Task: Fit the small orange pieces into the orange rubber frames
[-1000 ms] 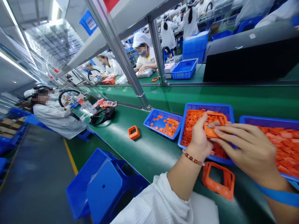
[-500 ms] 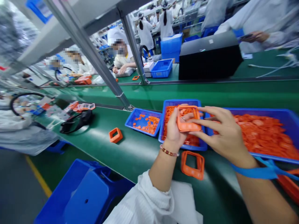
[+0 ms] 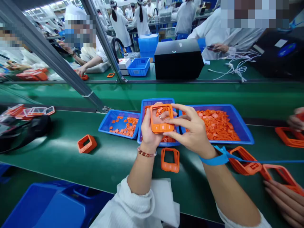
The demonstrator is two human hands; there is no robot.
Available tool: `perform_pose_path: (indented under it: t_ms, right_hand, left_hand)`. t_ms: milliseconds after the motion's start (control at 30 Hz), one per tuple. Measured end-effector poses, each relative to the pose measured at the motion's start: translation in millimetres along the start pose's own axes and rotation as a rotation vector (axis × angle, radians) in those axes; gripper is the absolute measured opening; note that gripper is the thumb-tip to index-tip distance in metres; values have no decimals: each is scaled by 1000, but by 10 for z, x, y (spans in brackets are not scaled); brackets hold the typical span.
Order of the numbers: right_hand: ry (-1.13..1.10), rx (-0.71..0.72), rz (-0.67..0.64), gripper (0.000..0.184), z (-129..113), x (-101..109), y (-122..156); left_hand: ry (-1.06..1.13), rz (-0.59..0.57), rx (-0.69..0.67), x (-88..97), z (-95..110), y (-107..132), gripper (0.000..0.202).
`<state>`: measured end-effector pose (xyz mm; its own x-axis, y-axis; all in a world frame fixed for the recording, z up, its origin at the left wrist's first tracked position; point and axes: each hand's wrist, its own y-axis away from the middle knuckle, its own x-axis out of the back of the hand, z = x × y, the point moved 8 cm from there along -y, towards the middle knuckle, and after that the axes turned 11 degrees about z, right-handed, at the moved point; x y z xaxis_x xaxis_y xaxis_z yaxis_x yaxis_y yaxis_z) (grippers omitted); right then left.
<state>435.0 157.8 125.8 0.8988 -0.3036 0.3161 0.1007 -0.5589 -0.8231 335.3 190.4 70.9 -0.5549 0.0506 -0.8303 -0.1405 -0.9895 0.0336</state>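
Observation:
My left hand [image 3: 148,129] holds an orange silicone frame [image 3: 162,118] upright above the middle blue tray [image 3: 154,101], its palm showing through the frame's opening. My right hand [image 3: 190,128] presses its fingertips on the frame's right side. That tray is heaped with small orange pieces, partly hidden by my hands. Another orange frame [image 3: 170,160] lies on the green conveyor belt [image 3: 114,161] just below my wrists. A blue strap [image 3: 215,160] circles my right wrist.
A small blue tray [image 3: 118,123] sits to the left and a large one [image 3: 213,125] to the right, both holding orange pieces. Further frames lie on the belt, and a co-worker's hand [image 3: 287,202] is at lower right. A black box [image 3: 178,60] stands beyond the glass partition.
The view has swung left, so the trays sit nearer the middle. The frame has turned more upright between my hands, with its opening now facing me.

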Motion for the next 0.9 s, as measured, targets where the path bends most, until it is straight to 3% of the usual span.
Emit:
perform_pose_path:
  t_ms: [500,600,700,900]
  right_hand:
    - [11,1,0,18,-20,15,4]
    - [-1,71,5,12,-75,-12,20]
    - [-7,154,24,25,-150,-49,42]
    - [-46,150,21,36,-174,-91,54]
  left_hand:
    - [4,24,-31,12,0,-15,45]
    - [-42,90,-43,33,10,-8,44]
    - [-54,144,-57,57,41,9,44]
    - [-46,155,-55,48,69,22,44]
